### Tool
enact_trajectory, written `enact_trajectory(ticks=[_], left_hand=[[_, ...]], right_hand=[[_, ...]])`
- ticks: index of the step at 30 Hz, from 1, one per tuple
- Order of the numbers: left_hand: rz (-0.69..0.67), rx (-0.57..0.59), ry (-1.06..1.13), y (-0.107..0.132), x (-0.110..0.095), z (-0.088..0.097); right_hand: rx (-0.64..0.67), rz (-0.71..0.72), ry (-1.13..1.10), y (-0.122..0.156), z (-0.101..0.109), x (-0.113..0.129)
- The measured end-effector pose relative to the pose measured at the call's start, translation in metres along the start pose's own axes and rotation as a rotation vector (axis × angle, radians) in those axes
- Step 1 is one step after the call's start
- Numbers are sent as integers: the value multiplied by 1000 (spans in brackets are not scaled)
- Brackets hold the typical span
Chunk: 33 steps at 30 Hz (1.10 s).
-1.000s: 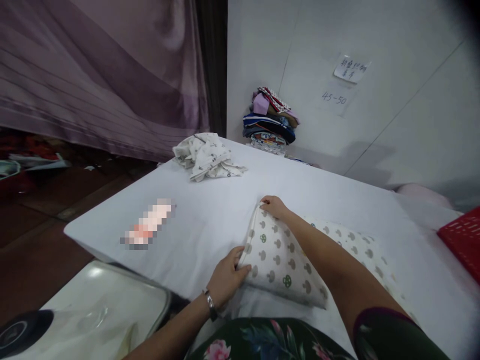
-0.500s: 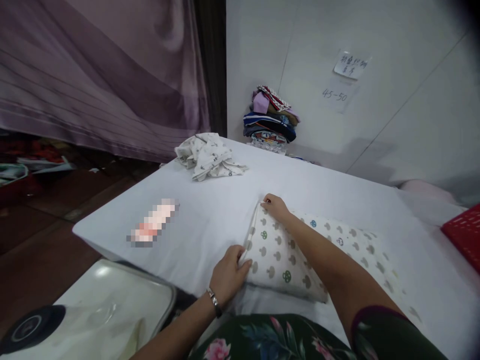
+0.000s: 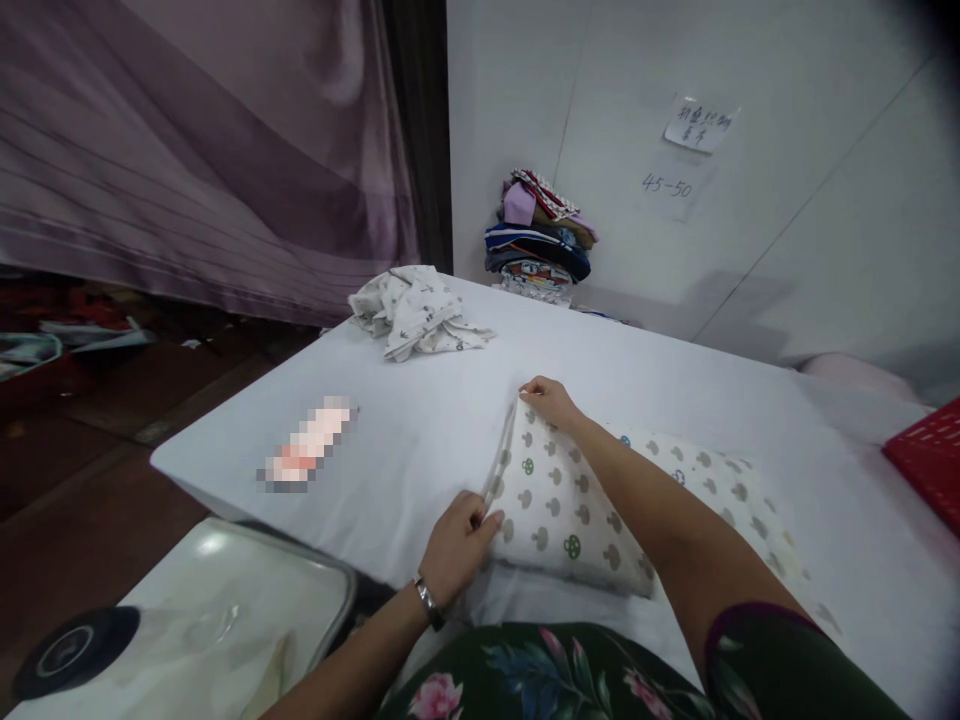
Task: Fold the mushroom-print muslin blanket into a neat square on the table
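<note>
A white cloth printed with mushrooms lies partly folded on the white-covered table. My right hand pinches its far left corner and holds that corner raised off the table. At the near left edge of the cloth, my left hand is closed on the fabric between thumb and fingers. The right forearm crosses over the cloth and hides part of it. Farther back lies a crumpled white cloth with small dark prints, apart from both hands.
Folded clothes are stacked at the back by the wall. A blurred-out object lies on the table's left part. Near left stands a pale tray with a dark round-topped item. A red basket is at right.
My right hand has lifted the cloth's corner slightly higher and moved a little left. The left hand keeps its hold at nearly the same place.
</note>
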<state>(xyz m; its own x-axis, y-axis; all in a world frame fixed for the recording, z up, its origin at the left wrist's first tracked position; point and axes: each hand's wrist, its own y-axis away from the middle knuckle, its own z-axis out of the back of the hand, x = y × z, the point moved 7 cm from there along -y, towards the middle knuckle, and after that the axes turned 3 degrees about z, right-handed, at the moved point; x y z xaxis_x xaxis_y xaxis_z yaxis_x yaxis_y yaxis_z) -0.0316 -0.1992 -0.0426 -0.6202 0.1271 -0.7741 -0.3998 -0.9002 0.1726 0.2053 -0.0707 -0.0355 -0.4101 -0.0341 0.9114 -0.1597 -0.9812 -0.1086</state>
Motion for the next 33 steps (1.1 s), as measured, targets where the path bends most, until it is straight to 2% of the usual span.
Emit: enact_trajectory(ticks=[4,9,12,14,16,20,22,28,33], left_hand=[[83,-49,79,0,11,5],[106,-42,-24,-5,10,6],[102,3,-123,-8,6,5],[125,27,-135,-9,5,5],[137,49,-108,-9,3,5],[109,57,-86,-13,-1,5],[102,39,-77,-17,-3,5],[81,-7,23,-26,-1,0],[81,-20,85,-27,4,-1]], right_hand=[[-26,-23,171,-1,-5,-7],[-20,24,487,7,-12,-3],[4,122,592,11,-14,6],[2,258,596,17,-13,18],[64,421,573,27,-15,31],[367,631,572,53,-32,43],[456,644,613,60,-39,44],[565,589,736,57,-48,48],[582,585,748,52,-50,56]])
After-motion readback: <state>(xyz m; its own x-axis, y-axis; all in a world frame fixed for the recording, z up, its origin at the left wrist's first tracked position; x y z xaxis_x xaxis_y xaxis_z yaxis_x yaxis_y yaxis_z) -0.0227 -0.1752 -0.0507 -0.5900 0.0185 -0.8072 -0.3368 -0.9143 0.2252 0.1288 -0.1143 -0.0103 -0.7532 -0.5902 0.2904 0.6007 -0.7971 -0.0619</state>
